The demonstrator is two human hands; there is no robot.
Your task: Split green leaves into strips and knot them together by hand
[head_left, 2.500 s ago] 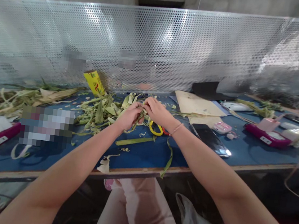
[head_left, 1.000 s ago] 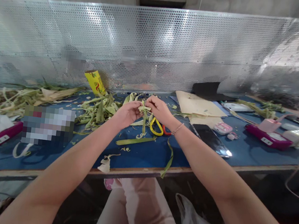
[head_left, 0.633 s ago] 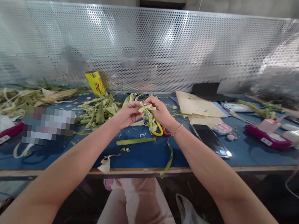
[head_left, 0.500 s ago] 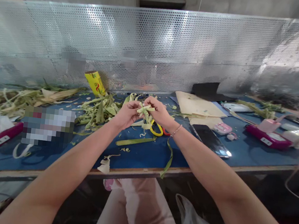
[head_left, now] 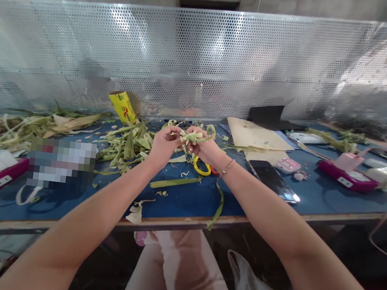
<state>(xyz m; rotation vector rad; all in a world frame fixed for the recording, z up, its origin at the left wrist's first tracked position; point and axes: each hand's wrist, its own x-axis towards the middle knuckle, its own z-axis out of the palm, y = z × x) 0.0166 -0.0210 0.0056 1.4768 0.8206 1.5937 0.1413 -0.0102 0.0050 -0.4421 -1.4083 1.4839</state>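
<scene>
Between my two hands, above the blue table, is a pale green braided leaf piece with a curled end over the right palm. My left hand pinches its left end with bent fingers. Under and around its right part are the closed fingers of my right hand. Scissors with yellow and red handles lie just below my right hand. A flat green leaf strip rests nearer the front edge. Left of my hands is a pile of knotted green leaf pieces.
Dried husks lie at the left, near a yellow box. A phone, a pink case and a magenta power strip are on the right. A perforated metal screen stands behind the table.
The braided piece has turned, and its curled end now shows over my right hand. My left hand has shifted slightly left, and my right hand has rolled more palm-up.
</scene>
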